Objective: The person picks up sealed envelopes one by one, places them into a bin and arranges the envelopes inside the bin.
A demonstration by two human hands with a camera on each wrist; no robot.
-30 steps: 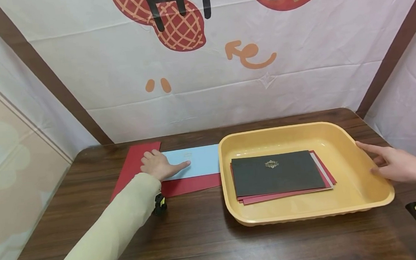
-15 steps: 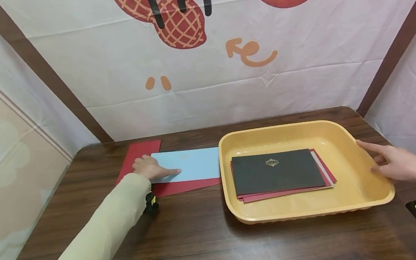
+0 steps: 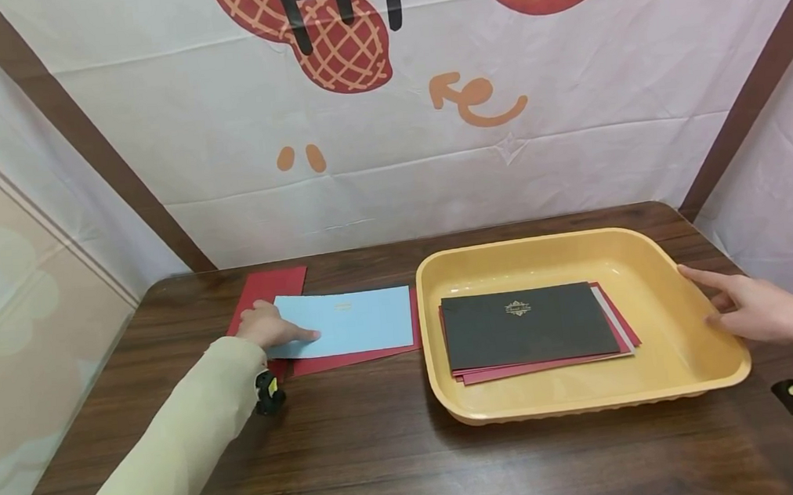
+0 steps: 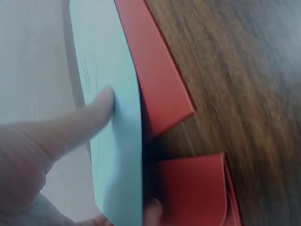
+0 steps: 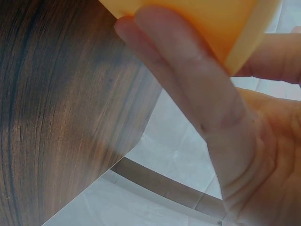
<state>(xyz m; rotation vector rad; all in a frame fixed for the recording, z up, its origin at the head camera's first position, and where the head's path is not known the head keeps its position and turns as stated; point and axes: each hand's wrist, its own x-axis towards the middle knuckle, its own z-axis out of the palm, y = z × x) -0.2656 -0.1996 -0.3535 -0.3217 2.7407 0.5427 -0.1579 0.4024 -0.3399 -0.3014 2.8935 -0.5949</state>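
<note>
My left hand [image 3: 267,325] pinches the left end of a light blue envelope [image 3: 364,323] with small gold print. In the left wrist view the thumb presses on the face of the blue envelope [image 4: 120,136], with fingertips behind it. Beneath lie two red envelopes, one upright at the left [image 3: 279,280] and one lying sideways [image 3: 357,358], both partly covered. My right hand [image 3: 763,310] grips the right wall of a yellow tray [image 3: 594,403]. In the right wrist view, fingers lie against the yellow tray wall [image 5: 221,23].
Inside the tray lies a stack with a black envelope [image 3: 531,328] printed in gold on top, and red and pale edges showing below. The dark wooden table [image 3: 387,468] extends in front. A printed cloth backdrop [image 3: 217,137] stands behind it.
My left hand has drawn the light blue envelope left and slightly nearer, away from the tray's left side. The right hand and the tray have stayed in place.
</note>
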